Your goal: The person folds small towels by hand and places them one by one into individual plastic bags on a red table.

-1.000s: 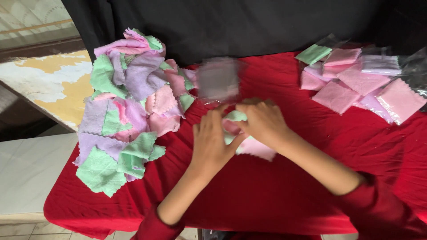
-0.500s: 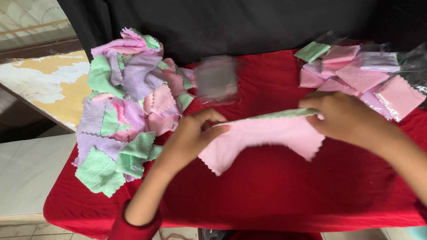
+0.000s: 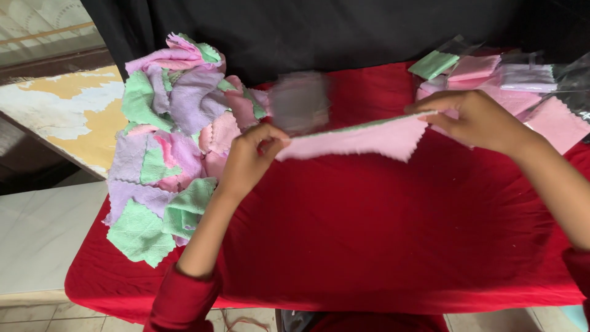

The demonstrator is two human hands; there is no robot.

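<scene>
My left hand (image 3: 252, 157) pinches the left end of a pink cloth (image 3: 362, 139) with zigzag edges. My right hand (image 3: 476, 120) pinches its right end. A green cloth edge shows along the top of the pink one, so two cloths may lie together. The cloth hangs stretched between both hands, lifted above the red tablecloth (image 3: 381, 233). Red sleeves cover both my forearms near the frame's bottom.
A heap of loose green, pink and lilac cloths (image 3: 172, 135) lies at the table's left. Folded cloths in clear bags (image 3: 491, 71) sit at the back right. A blurred greyish patch (image 3: 299, 101) lies behind the cloth. A black backdrop stands behind; a white surface lies to the left.
The hands went from together at the table's middle to wide apart, spreading the pink cloth. Since half a second ago, the cloth has risen and is pulled flatter and tighter.
</scene>
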